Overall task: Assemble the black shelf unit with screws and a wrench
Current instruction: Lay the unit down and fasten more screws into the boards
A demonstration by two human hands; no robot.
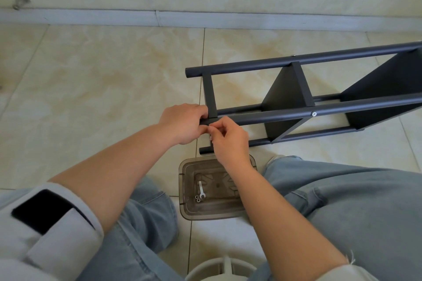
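Observation:
The black shelf unit (296, 89) lies on its side on the tiled floor, poles running left to right, two shelf panels fixed between them. My left hand (182, 123) grips the left end of the near upper pole where a flat crossbar (210, 96) meets it. My right hand (228, 141) pinches with its fingertips at the same joint, just under the pole; any screw there is hidden. A silver screw head (314, 114) shows further along that pole. A small white wrench (201, 190) and two nuts (197, 199) lie in a clear brown tray (189, 189).
The tray sits on the floor between my knees, just below the shelf's end. A white round object (219, 269) is at the bottom edge. The wall and baseboard (159, 18) run behind, with a door stop (19, 1) at far left.

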